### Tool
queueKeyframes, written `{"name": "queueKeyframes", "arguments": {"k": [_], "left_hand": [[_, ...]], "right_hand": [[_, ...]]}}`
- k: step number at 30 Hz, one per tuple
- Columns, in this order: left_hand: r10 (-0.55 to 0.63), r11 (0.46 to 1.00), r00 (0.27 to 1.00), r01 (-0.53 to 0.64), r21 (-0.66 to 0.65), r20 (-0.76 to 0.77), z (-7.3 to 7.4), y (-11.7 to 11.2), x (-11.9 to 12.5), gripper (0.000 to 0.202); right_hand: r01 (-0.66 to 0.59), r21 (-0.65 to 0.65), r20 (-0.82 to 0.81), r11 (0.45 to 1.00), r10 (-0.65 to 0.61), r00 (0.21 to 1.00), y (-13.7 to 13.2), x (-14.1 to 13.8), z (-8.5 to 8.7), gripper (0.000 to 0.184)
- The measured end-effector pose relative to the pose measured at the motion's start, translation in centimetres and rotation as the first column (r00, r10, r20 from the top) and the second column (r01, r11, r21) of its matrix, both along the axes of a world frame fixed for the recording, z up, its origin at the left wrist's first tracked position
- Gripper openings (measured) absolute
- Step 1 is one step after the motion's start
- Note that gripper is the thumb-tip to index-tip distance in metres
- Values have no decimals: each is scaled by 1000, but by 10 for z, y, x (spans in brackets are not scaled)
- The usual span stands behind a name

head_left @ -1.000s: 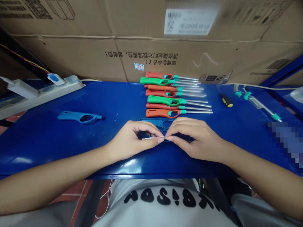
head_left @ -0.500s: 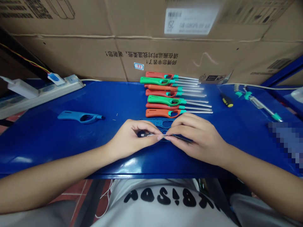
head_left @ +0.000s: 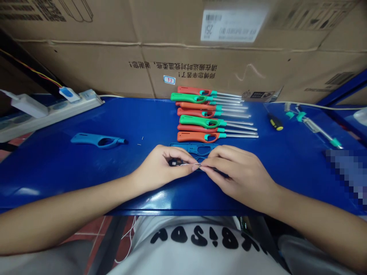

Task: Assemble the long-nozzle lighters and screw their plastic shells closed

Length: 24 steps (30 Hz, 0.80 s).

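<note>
Near the table's front edge, my left hand (head_left: 164, 166) is closed, thumb and fingers pinching a thin white wire (head_left: 187, 164). A small black part (head_left: 174, 163) with a light end shows inside its curled fingers. My right hand (head_left: 239, 172) is closed too, its fingertips pinching at the wire's other end, almost touching the left thumb. A dark slim piece beneath the right fingers is mostly hidden. Just behind the hands lie open blue lighter shell halves (head_left: 183, 145), partly covered by the fingers. Another blue lighter body (head_left: 91, 140) lies to the left.
Red, orange and green lighters (head_left: 197, 136) with metal tubes lie stacked behind the hands. Small metal pins (head_left: 139, 144) lie to the left. At the right are a black-yellow screwdriver (head_left: 275, 122) and a clear-and-green tool (head_left: 318, 128). A power strip (head_left: 57, 110) and a cardboard box (head_left: 109, 72) stand behind.
My right hand has lowered slightly and its fingers have rolled a little, uncovering more of the blue shell. The left hand stays nearly still, still pinching the wire.
</note>
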<state>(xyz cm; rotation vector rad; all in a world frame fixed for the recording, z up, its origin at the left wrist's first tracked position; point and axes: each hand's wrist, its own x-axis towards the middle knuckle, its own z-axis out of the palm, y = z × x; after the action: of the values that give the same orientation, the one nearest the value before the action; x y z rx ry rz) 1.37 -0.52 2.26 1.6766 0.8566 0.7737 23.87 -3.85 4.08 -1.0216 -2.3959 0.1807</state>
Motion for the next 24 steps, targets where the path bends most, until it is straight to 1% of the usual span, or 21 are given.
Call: {"name": "queueKeyframes", "arguments": {"k": [4, 9, 11, 13, 16, 18, 19, 20, 24], "left_hand": [[-23, 999, 1000, 22, 42, 15, 1, 0, 0, 6], [-45, 987, 999, 46, 152, -8, 4, 0, 0, 7], [-54, 981, 998, 57, 185, -16, 4, 1, -1, 8], [-55, 973, 998, 59, 221, -24, 3, 2, -1, 9], [-48, 959, 998, 57, 277, -37, 1, 2, -3, 10], [-44, 952, 998, 56, 301, -47, 0, 3, -4, 10], [-41, 950, 998, 55, 307, -54, 0, 3, -4, 10], [-41, 948, 997, 58, 312, -59, -1, 4, -5, 10], [-71, 936, 996, 85, 342, -53, -1, 5, -6, 12]], "right_hand": [[12, -142, -103, 990, -27, 994, 3, 0, -1, 10], [-19, -328, -233, 944, -62, 971, 8, 4, 1, 4], [-34, -405, -263, 914, -81, 961, 9, 4, 2, 5], [-57, -488, -277, 871, -93, 956, 11, 5, 4, 6], [-113, -586, -282, 802, -71, 957, 13, 8, 7, 8], [-154, -617, -272, 772, -25, 962, 14, 11, 9, 7], [-176, -619, -264, 766, 8, 964, 15, 12, 9, 5], [-200, -612, -258, 765, 46, 965, 16, 14, 9, 5], [-290, -557, -242, 778, 182, 953, 18, 18, 9, 14]]}}
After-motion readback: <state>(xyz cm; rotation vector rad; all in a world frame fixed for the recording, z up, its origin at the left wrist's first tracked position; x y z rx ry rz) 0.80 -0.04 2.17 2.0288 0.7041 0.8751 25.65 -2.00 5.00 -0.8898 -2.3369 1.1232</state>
